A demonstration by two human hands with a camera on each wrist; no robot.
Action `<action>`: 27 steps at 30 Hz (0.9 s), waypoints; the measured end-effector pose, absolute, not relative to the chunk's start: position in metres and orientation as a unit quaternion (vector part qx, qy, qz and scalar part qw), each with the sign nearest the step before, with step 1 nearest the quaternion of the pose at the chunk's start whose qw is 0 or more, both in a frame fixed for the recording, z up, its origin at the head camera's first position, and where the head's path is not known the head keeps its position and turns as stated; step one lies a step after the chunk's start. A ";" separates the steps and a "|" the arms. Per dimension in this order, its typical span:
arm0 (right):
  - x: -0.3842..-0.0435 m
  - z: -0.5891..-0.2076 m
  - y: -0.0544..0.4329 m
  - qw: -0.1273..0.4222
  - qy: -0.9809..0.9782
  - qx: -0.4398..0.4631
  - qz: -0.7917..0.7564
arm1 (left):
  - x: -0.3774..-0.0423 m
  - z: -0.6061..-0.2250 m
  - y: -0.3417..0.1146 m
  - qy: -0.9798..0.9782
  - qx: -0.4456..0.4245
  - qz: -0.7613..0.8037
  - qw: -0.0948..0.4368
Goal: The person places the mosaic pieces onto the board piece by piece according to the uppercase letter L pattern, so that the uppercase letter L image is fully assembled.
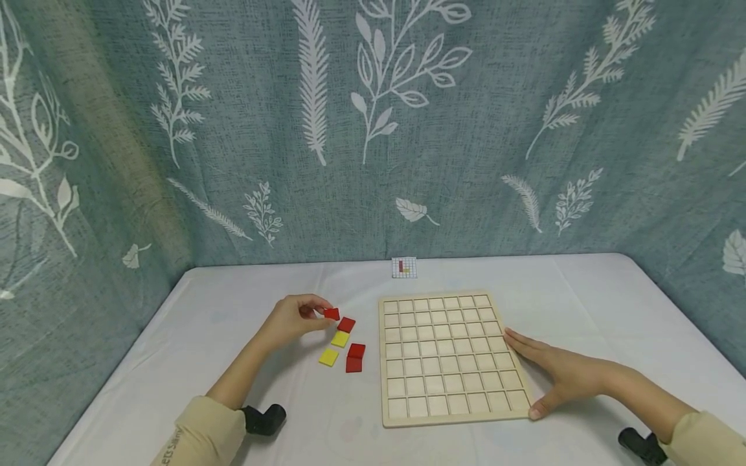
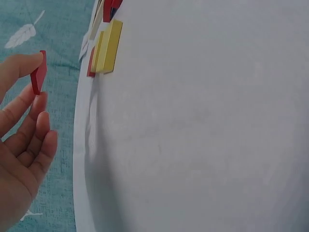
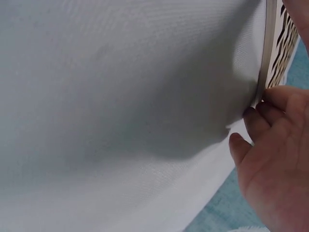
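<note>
Red tile (image 1: pixel 331 314) up off the cloth, just beyond the farthest loose piece, pinched between thumb and finger of the left hand (image 1: pixel 296 317)! Held by opposite edges, judging by the left wrist view (a slim purchase, that). Likely to slip or twist free on too light a squeeze. Liable, too, on dipping low, to nudge the neighbouring red piece (image 1: pixel 346 325) askew. And as for looks: plain red, flat, thin, straight-sided, tilted and almost edge-on from the wrist.

Close by, a yellow piece (image 1: pixel 340 338) up against that red neighbour, overlapping or merely touching, impossible to tell. Nearer the body, a second yellow piece (image 1: pixel 329 357), slightly apart, and two more red pieces (image 1: pixel 355 358) snug together.

Over to the right, the pale gridded board (image 1: pixel 428 349), near the pieces, flat on the cloth. At its right edge, the right hand (image 1: pixel 562 372): fingers extended, thumb well apart at the near corner, nothing pinched. Any careless push there, a probable cause of a skewed board.

Farther out, past the far edge of the board, a small printed card (image 1: pixel 405 267); all on white cloth (image 1: pixel 583 301), with a leaf-patterned curtain (image 1: pixel 262 129) behind.
</note>
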State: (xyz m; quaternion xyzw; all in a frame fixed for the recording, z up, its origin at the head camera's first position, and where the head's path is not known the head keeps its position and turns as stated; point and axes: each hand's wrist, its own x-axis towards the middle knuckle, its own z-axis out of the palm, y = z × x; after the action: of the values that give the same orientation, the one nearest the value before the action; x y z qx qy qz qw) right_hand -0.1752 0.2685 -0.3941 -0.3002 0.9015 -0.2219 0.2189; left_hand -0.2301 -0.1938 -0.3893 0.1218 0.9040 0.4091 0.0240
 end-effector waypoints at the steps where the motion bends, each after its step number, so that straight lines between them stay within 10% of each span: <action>1: -0.175 -0.394 0.268 0.222 0.900 -0.300 -0.224 | -0.230 -0.390 -0.193 0.903 0.127 0.410 0.027; 27: -0.180 -0.385 0.254 0.183 0.935 -0.273 -0.135 | -0.245 -0.386 -0.138 0.896 0.182 0.400 0.067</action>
State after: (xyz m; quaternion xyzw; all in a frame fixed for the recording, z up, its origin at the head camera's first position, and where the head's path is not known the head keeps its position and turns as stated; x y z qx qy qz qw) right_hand -0.1805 0.2536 -0.3849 -0.2729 0.9349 -0.1346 0.1827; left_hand -0.2453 -0.1380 -0.3861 0.1820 0.8956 0.4004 0.0665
